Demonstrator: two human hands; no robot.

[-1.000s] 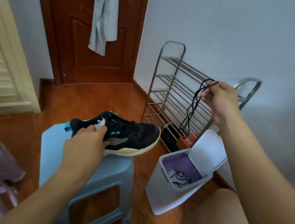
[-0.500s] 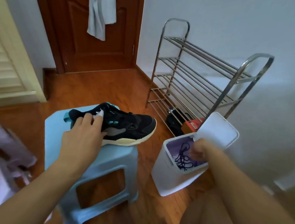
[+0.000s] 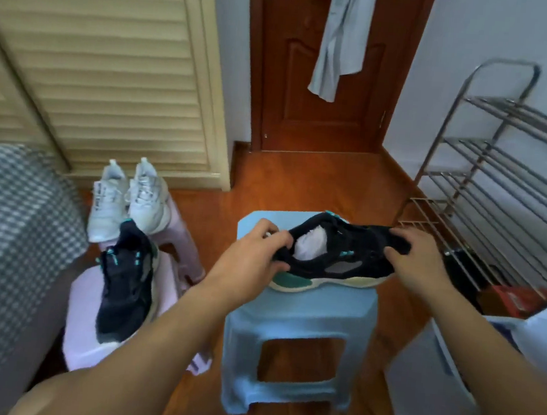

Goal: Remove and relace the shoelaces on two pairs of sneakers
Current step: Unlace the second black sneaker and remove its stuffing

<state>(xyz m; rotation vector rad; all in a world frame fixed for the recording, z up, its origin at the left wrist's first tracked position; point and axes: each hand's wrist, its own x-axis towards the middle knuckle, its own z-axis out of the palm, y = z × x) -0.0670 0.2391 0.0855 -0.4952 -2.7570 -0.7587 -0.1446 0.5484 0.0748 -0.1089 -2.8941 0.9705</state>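
Though logo unreadable, black sneaker (image 3: 353, 259) in both hands.

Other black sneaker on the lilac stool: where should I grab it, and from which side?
Probably the heel collar of the black sneaker, coming from above. It lies sole down, heel end toward the white sneakers, its opening facing up, and nothing covers it.

The metal shoe rack (image 3: 510, 180) and the white bin (image 3: 468, 380) run off the right edge. The left hand (image 3: 255, 255) hides the black sneaker's (image 3: 343, 262) heel, and motion blur smears its eyelets
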